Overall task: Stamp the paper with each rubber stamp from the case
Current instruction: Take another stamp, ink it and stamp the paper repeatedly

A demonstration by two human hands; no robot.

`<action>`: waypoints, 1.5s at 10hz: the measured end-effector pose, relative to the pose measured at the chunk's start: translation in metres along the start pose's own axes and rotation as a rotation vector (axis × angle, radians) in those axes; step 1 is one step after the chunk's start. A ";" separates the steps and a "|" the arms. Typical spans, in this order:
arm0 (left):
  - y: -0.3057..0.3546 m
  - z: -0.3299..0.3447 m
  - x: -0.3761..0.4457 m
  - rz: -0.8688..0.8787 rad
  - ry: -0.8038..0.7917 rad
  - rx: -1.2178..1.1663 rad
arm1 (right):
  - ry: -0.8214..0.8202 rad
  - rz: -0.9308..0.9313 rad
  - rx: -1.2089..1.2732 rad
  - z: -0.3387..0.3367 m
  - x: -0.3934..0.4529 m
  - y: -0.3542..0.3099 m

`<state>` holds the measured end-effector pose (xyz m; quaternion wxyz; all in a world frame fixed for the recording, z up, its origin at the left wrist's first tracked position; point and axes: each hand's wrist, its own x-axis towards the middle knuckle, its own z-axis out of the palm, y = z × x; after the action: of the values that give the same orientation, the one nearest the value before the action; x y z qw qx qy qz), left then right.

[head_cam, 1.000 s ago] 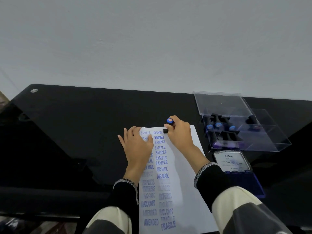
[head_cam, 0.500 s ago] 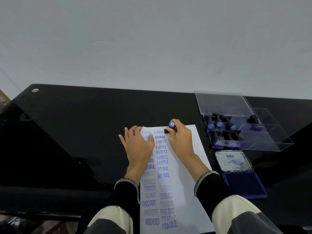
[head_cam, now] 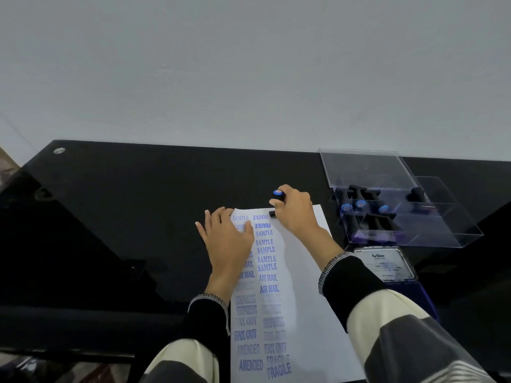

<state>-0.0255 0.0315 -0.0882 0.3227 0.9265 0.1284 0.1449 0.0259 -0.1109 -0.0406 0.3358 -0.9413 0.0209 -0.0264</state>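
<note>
A white paper [head_cam: 301, 272] lies on the black table, covered in two columns of blue stamped words. My right hand [head_cam: 294, 212] grips a black rubber stamp [head_cam: 277, 200] with a blue cap, its base pressed on the paper's top edge. My left hand [head_cam: 228, 237] lies flat with straight fingers on the paper's upper left corner. To the right stands the clear plastic case [head_cam: 431, 230] holding several black stamps [head_cam: 360, 203] with blue caps.
The case's clear lid [head_cam: 365, 168] is propped open behind it. An open blue ink pad [head_cam: 414, 294] with a labelled lid [head_cam: 385, 265] sits in front of the case. The black glass table [head_cam: 124, 217] ends at a pale wall.
My right hand has shifted the stamp slightly along the paper's top edge and holds it pressed down. My left hand stays flat on the paper.
</note>
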 end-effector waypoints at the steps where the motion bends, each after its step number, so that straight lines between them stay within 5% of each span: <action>1: 0.000 0.000 0.000 0.001 0.000 -0.007 | 0.033 0.000 0.045 0.003 -0.006 0.002; 5: -0.001 0.001 0.000 0.000 -0.002 -0.003 | 0.198 -0.138 0.138 0.017 -0.034 0.013; 9: 0.000 -0.001 0.000 -0.005 -0.010 0.000 | 0.049 -0.054 0.075 0.005 -0.012 0.006; 13: 0.000 0.000 0.000 0.001 0.001 -0.004 | 0.199 -0.142 0.142 0.019 -0.031 0.014; 15: 0.001 -0.001 0.000 -0.006 -0.007 0.006 | 0.150 -0.126 0.130 0.013 -0.024 0.013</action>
<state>-0.0258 0.0312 -0.0868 0.3206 0.9276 0.1307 0.1404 0.0025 -0.1112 -0.0591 0.3911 -0.9124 -0.0151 -0.1194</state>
